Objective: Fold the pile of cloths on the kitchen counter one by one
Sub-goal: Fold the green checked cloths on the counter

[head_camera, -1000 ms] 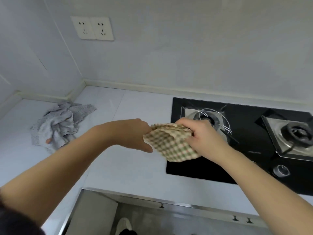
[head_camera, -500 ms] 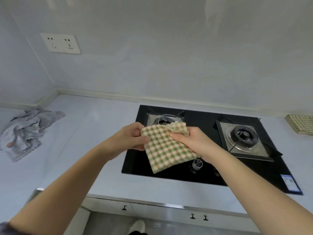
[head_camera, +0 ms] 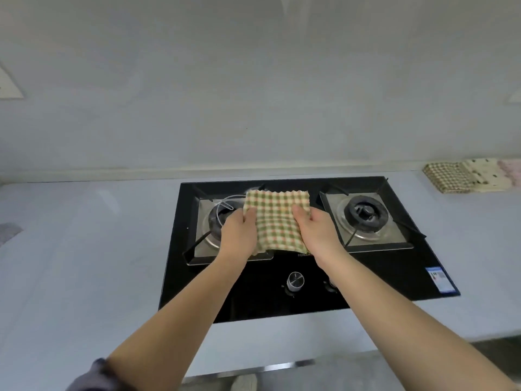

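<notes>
Holds folded checked cloth (head_camera: 277, 221) above black hob (head_camera: 253, 303) at desk (head_camera: 84, 263) centre, left hand (head_camera: 238, 235) pinching its 9 o'clock edge, right hand (head_camera: 317, 235) its 3 o'clock edge, thumbs on top, fingers tucked beneath. Folded cloths (head_camera: 448, 177) at 2 o'clock.

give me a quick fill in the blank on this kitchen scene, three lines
The left hand and right hand hold ____ checked cloth between them.
The black hob below it has ____ burners.
The folded cloths lie on the counter, to the ____ of the hob.
Missing words: one; two; right.
</notes>
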Demonstrator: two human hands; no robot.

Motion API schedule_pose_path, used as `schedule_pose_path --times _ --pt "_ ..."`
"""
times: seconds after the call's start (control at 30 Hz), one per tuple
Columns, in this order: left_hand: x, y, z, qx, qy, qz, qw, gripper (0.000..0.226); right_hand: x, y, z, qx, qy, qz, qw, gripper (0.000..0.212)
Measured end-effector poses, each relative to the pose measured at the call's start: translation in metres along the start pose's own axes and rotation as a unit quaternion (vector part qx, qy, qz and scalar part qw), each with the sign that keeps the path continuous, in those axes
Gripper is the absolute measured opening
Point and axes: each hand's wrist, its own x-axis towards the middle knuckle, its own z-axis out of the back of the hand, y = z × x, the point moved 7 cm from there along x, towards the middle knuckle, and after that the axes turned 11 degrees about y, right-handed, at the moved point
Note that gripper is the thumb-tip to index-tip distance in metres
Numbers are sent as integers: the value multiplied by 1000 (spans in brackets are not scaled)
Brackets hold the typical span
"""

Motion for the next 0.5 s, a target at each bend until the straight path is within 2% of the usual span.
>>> schedule_pose_path --times 0.13,0.27,0.4,0.43,0.5 --pt "24 -13 -27 42 5 -47 998 39 11 -7 30 8 -49 7 999 41" --pt "40 -17 -78 -36 74 16 996 31 16 -21 73 77 -50 -17 996 29" --pt "41 -23 -142 -117 145 102 977 21 15 -52 125 208 -27 -137 968 27" --pt "40 -23 -167 -120 167 106 973 22 12 -62 146 228 -27 -152 961 27" --pt "37 -21 -208 -92 187 97 973 40 4 -79 183 263 -23 -165 950 28"
